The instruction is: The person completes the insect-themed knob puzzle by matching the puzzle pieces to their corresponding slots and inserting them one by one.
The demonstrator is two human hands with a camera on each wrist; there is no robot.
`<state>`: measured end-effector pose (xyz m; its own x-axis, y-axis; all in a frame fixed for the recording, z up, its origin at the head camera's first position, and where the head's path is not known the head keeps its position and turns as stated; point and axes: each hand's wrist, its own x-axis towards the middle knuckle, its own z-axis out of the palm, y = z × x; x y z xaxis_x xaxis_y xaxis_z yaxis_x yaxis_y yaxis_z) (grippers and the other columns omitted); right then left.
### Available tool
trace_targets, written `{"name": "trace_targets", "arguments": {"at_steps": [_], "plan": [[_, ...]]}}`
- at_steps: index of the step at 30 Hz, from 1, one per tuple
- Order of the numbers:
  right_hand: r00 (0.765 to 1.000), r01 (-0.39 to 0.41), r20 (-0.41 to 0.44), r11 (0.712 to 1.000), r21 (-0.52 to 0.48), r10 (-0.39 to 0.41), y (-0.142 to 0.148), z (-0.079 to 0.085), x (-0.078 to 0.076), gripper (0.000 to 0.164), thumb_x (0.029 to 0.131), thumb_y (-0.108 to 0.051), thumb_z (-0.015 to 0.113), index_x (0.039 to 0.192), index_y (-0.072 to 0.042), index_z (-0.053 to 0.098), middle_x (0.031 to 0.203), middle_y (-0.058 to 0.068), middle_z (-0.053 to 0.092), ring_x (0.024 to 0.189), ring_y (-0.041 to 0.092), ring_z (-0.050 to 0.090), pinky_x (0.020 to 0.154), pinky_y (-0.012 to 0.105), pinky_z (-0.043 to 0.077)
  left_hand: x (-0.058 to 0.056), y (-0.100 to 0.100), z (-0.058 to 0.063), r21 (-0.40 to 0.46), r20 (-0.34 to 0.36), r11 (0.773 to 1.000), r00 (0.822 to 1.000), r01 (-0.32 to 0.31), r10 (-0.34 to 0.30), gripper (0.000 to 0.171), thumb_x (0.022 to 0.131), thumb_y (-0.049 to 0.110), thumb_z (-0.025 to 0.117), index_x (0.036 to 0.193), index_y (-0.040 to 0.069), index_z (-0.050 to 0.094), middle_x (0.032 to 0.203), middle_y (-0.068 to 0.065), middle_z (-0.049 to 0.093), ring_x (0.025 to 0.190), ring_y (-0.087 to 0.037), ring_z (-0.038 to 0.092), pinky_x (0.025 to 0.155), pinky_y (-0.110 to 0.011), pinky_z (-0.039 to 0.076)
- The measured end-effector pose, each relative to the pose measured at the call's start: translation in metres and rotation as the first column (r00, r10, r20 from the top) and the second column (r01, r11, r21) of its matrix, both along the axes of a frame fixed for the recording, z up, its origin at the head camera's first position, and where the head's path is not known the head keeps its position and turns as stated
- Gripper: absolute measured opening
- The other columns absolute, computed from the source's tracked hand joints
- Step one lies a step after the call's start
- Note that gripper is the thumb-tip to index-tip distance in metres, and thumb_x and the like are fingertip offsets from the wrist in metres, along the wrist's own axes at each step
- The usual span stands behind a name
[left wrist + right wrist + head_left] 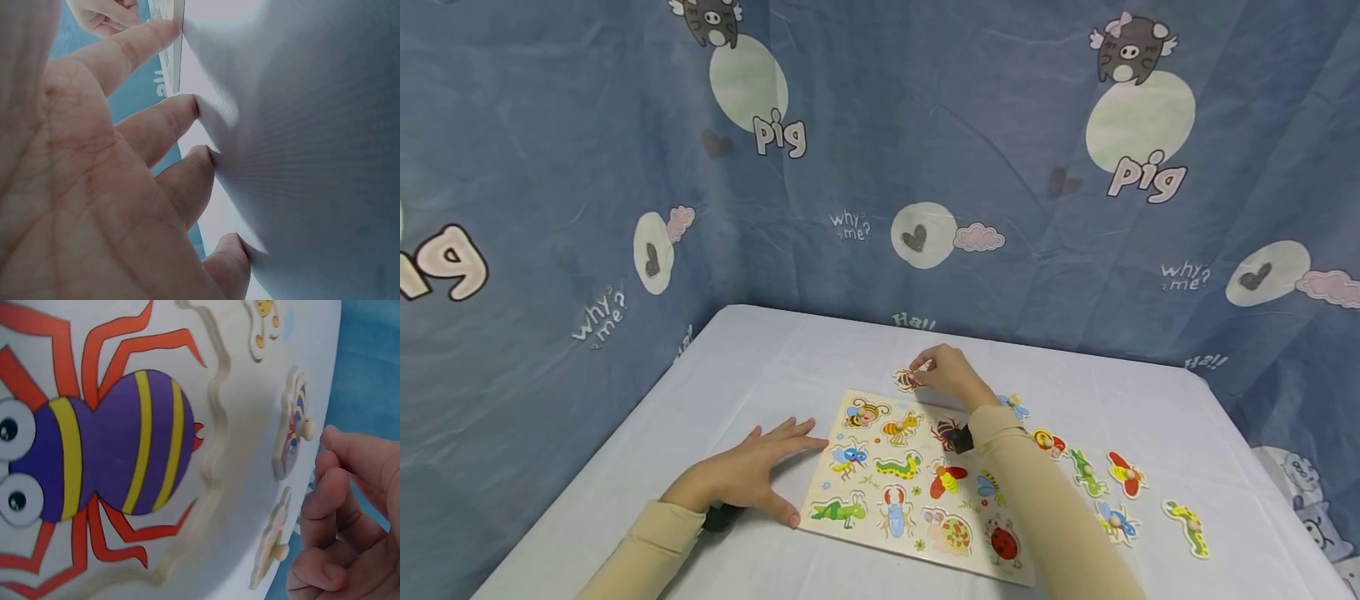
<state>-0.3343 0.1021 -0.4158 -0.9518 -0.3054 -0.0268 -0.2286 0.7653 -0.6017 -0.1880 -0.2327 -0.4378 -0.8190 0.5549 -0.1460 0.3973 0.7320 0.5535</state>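
A wooden insect puzzle board [868, 533] lies on the white table. Along its left edge, my left hand [745, 467] rests with fingers spread, thumb and index fingertip at the edge; its other fingertips [199, 153] touch the cloth. Beyond the far edge lies a spider puzzle piece [906, 380] with a round knob [306, 429]. My right hand [951, 375] reaches over the board to it, fingers bent, with a small gap between fingertips [329, 434] and knob. Under the right wrist, a printed purple spider [125, 440] fills a recess in the board.
Loose pieces lie right of the board: a blue winged insect [1013, 406], a snail [1048, 443], a grasshopper [1086, 473], a red-winged bug [1126, 475], a mosquito [1116, 522] and a caterpillar [1187, 527]. A blue printed curtain [850, 283] hangs behind the table.
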Motion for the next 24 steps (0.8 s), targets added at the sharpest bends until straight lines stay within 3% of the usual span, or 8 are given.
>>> {"name": "trace_targets", "arguments": {"at_steps": [10,24], "plan": [[0.999,0.036,0.006,0.998,0.05,-0.036,-0.004,-0.009,-0.006,0.014,0.095,-0.02,0.069,0.105,-0.017,0.079,0.083,0.004,0.069,0.071,0.016,0.057,0.064,0.027,0.045,0.001,0.001,0.001,-0.004,-0.003,1.0,1.0,-0.001,0.001,0.104,0.059,0.06,0.089,0.15,0.031,0.047,0.167,-0.009,0.024,0.156,-0.041,0.012,0.113,-0.079,0.003],[0.999,0.024,-0.052,0.99,0.136,-0.017,-0.011,-0.009,-0.004,0.01,0.094,-0.018,0.071,0.1,-0.016,0.079,0.078,0.0,0.072,0.064,0.013,0.056,0.059,0.025,0.043,0.001,0.0,0.002,-0.005,0.0,1.0,1.0,0.001,-0.001,0.104,0.06,0.059,0.089,0.15,0.03,0.046,0.168,-0.009,0.023,0.156,-0.042,0.011,0.113,-0.079,0.003]]}}
